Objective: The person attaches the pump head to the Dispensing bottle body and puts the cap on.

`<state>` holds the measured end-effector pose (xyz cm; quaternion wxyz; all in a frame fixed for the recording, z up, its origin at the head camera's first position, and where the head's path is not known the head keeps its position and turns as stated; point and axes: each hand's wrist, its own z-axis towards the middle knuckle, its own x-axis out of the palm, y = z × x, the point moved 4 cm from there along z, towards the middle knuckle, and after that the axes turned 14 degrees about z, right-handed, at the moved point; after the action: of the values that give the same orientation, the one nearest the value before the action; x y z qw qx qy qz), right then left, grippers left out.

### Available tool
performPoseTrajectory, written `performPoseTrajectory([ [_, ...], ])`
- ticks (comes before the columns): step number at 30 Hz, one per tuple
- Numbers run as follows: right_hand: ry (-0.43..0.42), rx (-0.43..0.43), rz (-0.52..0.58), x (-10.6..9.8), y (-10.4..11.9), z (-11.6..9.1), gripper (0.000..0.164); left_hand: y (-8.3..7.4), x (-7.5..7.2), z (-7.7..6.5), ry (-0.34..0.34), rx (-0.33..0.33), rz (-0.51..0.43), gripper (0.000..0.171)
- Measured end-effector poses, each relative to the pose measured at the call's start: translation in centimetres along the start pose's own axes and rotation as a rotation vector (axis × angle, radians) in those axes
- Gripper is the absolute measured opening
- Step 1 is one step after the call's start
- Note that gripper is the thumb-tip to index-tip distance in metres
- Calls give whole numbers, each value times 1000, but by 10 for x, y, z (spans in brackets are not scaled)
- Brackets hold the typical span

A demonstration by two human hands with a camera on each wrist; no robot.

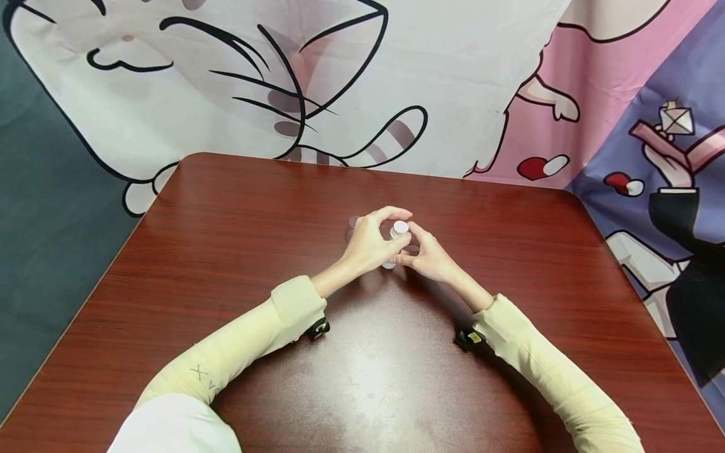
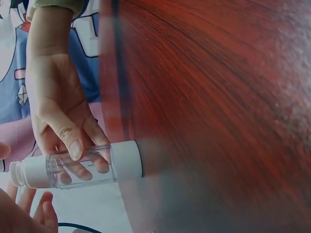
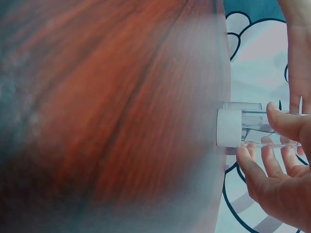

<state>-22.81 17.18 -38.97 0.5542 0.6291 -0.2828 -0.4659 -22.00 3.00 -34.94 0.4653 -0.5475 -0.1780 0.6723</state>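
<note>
A clear bottle (image 2: 127,160) with a white base and white neck stands upright between both hands, near the table's far middle. My right hand (image 1: 435,259) grips its clear body, thumb on one side and fingers on the other. My left hand (image 1: 369,242) curls about its white top (image 1: 399,227), the thumb crossing just in front of it. In the left wrist view, several left fingers (image 2: 47,208) hang below the neck. Behind the left hand lies a small clear piece (image 1: 354,221), partly hidden by that hand.
The hands are over a reddish-brown wooden table (image 1: 238,220) with rounded far corners. A cartoon-printed cloth (image 1: 464,82) hangs beyond its far edge. Small black devices, one a wrist camera (image 1: 318,329), sit under both cuffs.
</note>
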Motion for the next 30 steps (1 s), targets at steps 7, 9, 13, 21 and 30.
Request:
performPoseTrajectory([
  [7, -7, 19, 11, 0, -1, 2, 46, 2, -5, 3, -113, -32, 72, 33],
  [9, -5, 21, 17, 0, -1, 2, 46, 3, -5, 3, -124, -38, 81, 34],
  [13, 0, 20, 33, 0, 0, 0, 48, 5, -3, 3, -123, -47, 101, 32],
  [21, 0, -9, 34, 2, 2, 0, 47, 6, -3, 1, -82, -28, 86, 26],
  [30, 0, -3, 6, 1, 0, 0, 45, 9, -4, 1, -5, 29, 22, 27],
])
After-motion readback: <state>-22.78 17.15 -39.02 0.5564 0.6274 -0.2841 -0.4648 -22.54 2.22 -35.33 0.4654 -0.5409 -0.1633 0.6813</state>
